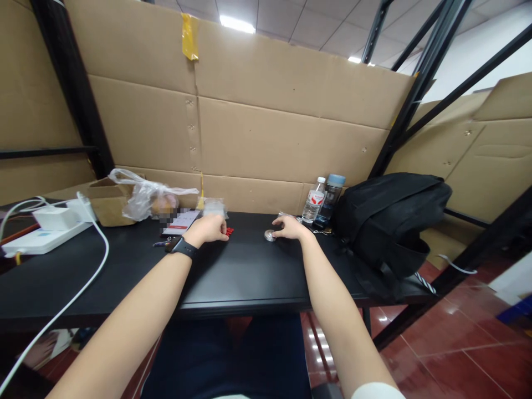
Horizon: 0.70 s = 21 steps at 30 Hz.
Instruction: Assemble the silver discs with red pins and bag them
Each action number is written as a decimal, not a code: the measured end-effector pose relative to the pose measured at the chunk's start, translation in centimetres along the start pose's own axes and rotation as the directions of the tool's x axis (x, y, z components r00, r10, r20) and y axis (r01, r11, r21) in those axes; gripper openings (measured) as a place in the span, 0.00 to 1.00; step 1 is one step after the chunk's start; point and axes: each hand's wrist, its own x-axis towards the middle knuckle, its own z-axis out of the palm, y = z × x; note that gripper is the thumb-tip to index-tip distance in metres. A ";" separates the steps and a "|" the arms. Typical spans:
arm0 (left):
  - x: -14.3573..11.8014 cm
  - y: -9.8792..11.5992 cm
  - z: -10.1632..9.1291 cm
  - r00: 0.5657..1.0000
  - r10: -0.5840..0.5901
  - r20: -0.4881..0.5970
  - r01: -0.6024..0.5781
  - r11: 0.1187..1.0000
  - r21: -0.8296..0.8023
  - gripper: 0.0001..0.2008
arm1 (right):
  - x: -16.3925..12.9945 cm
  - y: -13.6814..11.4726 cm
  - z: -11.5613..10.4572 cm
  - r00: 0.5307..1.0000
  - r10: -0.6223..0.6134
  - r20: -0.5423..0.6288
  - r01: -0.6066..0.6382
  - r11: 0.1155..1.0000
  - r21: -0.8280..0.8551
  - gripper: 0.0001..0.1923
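Observation:
My left hand [209,228], with a black watch on its wrist, rests fingers-down on the black table [245,271] over several small red pieces [229,231]. My right hand [288,227] lies further right, its fingertips touching a small round silver object [270,235]. Whether either hand actually grips its thing is hard to tell; the fingers are curled over them.
A black backpack [390,221] sits at the table's right end beside two bottles [322,200]. At the left are a white power strip with charger [45,230], a white cable [83,277], a cardboard box [108,202], a plastic bag [145,199] and a red-white card [180,221]. Cardboard walls stand behind.

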 end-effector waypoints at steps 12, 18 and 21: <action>-0.5 1.4 0.4 0.999 -0.036 -0.014 0.037 0.993 0.114 0.02 | 0.1 -0.6 0.9 0.989 -0.050 0.138 0.031 0.991 0.134 0.25; -0.4 2.2 0.2 0.973 0.218 -0.079 -0.227 0.964 -0.136 0.06 | 0.0 -0.8 1.1 0.990 -0.048 0.134 0.029 0.990 0.140 0.25; -0.3 3.3 0.6 0.951 0.272 -0.149 -0.304 0.913 -0.274 0.06 | 0.0 -0.5 0.9 0.990 -0.059 0.125 0.039 0.987 0.157 0.25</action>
